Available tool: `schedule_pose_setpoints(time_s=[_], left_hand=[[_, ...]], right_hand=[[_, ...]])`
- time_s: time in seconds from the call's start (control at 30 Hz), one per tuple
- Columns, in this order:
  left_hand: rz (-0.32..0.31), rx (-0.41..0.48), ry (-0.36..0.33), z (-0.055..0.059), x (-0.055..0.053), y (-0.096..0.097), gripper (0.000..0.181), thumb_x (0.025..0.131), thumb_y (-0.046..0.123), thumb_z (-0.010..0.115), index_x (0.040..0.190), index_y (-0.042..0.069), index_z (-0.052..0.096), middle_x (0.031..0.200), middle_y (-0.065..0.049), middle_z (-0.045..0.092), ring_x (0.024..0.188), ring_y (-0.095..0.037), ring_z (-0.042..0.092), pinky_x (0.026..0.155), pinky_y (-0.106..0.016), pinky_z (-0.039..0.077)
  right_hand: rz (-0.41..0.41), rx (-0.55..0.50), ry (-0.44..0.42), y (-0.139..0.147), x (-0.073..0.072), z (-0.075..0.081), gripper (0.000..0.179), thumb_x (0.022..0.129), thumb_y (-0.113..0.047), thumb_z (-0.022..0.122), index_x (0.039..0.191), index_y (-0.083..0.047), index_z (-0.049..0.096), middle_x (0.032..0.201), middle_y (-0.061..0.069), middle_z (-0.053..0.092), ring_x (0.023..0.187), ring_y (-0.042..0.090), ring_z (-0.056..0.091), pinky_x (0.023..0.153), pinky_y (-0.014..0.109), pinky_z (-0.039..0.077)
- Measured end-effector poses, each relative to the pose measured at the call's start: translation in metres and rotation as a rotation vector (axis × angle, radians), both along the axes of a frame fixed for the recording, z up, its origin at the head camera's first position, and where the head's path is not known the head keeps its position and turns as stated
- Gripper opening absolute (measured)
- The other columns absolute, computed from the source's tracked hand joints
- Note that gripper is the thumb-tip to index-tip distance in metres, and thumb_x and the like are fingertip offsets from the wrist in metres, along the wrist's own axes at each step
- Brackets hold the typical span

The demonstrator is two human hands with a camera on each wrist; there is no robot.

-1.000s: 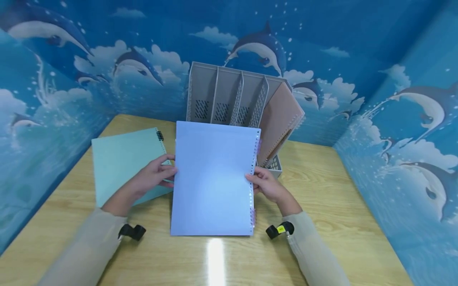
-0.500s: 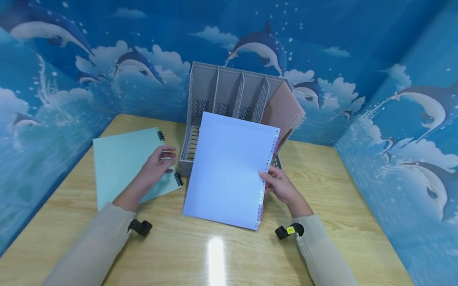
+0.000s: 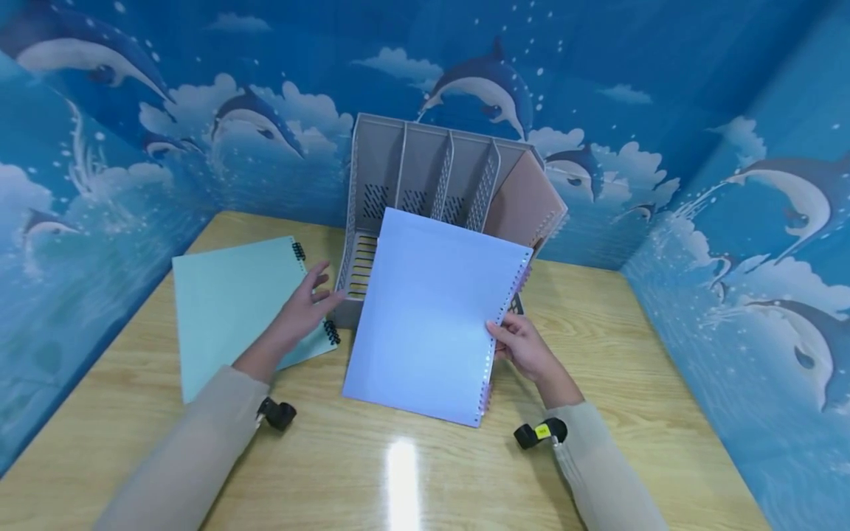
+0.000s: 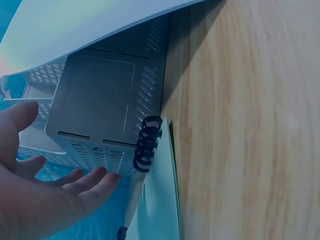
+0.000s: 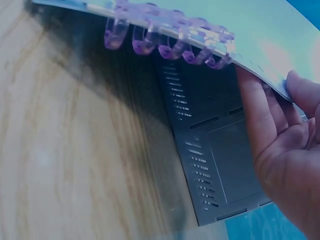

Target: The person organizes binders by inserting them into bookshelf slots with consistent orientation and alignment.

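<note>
A lavender ring-bound notebook (image 3: 432, 317) is tilted in the air before the grey file rack (image 3: 425, 166), hiding its lower front. My right hand (image 3: 524, 346) pinches it by the ring edge, thumb on the cover and fingers behind. Clear purple rings (image 5: 170, 35) show along that edge in the right wrist view. My left hand (image 3: 305, 302), fingers spread and holding nothing, is at the rack's front left corner, over the edge of a mint-green notebook (image 3: 232, 302). In the left wrist view, its fingers (image 4: 90, 185) are near the rack's side and the notebook's black rings (image 4: 147, 145).
A pinkish-brown notebook (image 3: 521, 199) leans in the rack's rightmost slot. Thin dividers (image 3: 445, 173) split the rack into several slots. The wooden table (image 3: 637, 383) is bounded by blue dolphin-print walls (image 3: 750, 221) at the back and sides.
The left hand has let go of the lavender notebook and moved to the rack's left corner, its fingers spreading. The right hand has shifted the notebook right and tilted it clockwise.
</note>
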State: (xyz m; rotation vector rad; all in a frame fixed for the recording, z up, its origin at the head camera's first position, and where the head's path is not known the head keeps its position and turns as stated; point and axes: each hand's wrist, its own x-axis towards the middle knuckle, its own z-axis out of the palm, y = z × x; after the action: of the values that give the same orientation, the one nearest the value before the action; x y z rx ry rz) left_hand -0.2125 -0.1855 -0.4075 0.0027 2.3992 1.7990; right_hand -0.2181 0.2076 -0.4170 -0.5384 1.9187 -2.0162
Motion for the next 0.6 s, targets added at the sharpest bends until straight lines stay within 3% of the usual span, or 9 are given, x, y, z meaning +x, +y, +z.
schedule_pose_setpoints(time_s=[0.33,0.6], left_hand=[[-0.052,0.026,-0.024,0.0,-0.009,0.008,0.087,0.094,0.056,0.053,0.156,0.035,-0.003,0.162,-0.015,0.004,0.145,-0.041,0.014,0.114,-0.058,0.021],[-0.096,-0.062,-0.052,0.0,-0.016,0.011,0.086,0.097,0.048,0.054,0.156,0.031,-0.006,0.162,-0.014,0.005,0.147,-0.037,0.007,0.117,-0.056,0.014]], right_hand=[[0.01,-0.021,-0.008,0.001,0.0,0.0,0.026,0.103,-0.007,0.046,0.107,-0.021,0.068,0.085,0.001,0.073,0.065,0.011,0.069,0.056,0.025,0.058],[-0.036,-0.012,-0.031,0.002,-0.001,-0.001,0.024,0.103,-0.009,0.047,0.104,-0.021,0.067,0.083,0.0,0.073,0.064,0.011,0.068,0.056,0.025,0.058]])
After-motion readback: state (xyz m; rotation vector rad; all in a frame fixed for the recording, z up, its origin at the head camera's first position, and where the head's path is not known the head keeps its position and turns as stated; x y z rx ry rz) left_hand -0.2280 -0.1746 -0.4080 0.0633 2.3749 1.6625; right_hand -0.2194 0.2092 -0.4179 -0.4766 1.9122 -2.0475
